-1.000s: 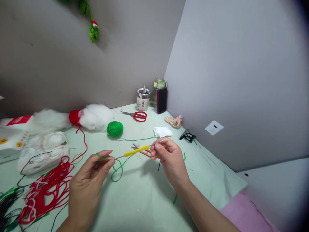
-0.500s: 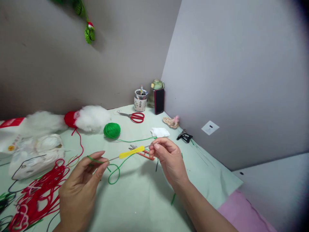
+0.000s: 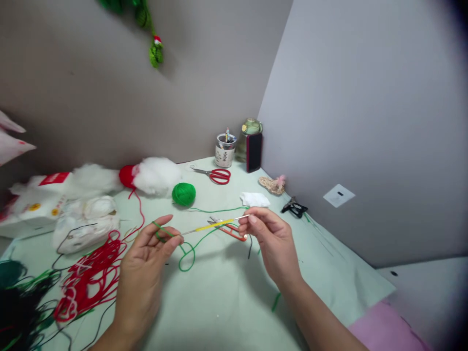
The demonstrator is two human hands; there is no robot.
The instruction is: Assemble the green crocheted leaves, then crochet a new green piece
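— Green yarn strand [image 3: 187,249] first: where do we have it?

— We pinch it in our left hand [image 3: 146,265]. Thumb and forefinger are pressed together on a small loop of it, and those fingers [image 3: 171,240] close on it just where the tip of the yellow-handled metal crochet hook [image 3: 214,225] meets the loop. Below the pinch the strand droops in a bigger loop onto the pale green cloth worktop [image 3: 219,297], and another length of it trails back towards the round green ball of yarn [image 3: 183,193].

— And the hook itself?

— Our right hand [image 3: 272,240] has it by the bare metal tail. The fingers [image 3: 251,219] there are clamped on it, thumb against forefinger. It hangs nearly level between our two hands, clear of the worktop, with the tip a little lower on the left.

— How do our hands sit?

— The left is turned palm towards us, fingers pointing up and to the right, with the wrist rising from the lower edge. The right shows its back, knuckles up, and its forearm slants in from the lower right.

— What lies about them?

— Small orange-handled thread snips [image 3: 230,230] lie on the worktop under the hook, just beside our right fingers. A tangle of red yarn [image 3: 91,278] lies near our left hand. The red-handled scissors [image 3: 216,174] and the white fluffy stuffing [image 3: 157,175] are well apart, towards the wall.
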